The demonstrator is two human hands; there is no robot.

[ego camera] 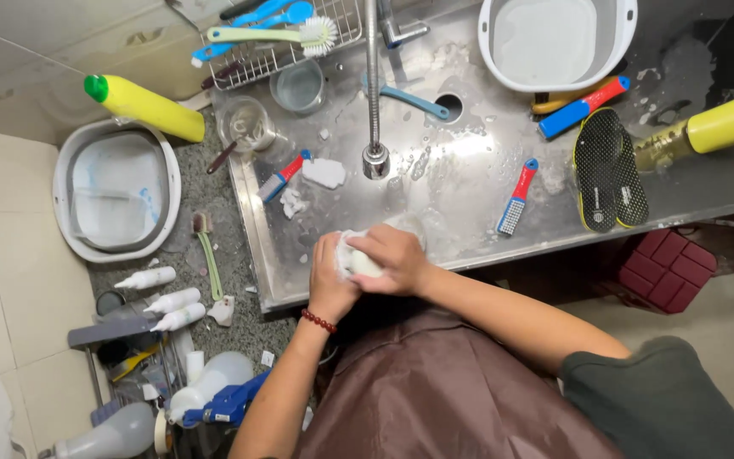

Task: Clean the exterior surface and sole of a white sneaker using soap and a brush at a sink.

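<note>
A white plastic basin stands at the far side of the steel sink and looks to hold only a thin wet film; a second grey-rimmed basin sits on the speckled stone tabletop to the left, with a little clear water in it. A wire rack at the back carries blue and pale-green brushes, and two clear glass cups stand just in front of it, one with some small tools inside. At the near edge of the sink both hands close round a soapy white shoe: the left hand, a red bead bracelet on its wrist, has its grip clenched on the near end, and the right hand grasps it from above. The sink floor is dull, wet metal flecked with foam, with a tap hanging over its middle, a red-and-blue brush lying to the right, and two black, yellow-edged insoles beside that. Yellow bottles lie at both sides, small white spray bottles lie on the tabletop, cream tiles line the wall, and a glossy brown apron covers the person's lap.
</note>
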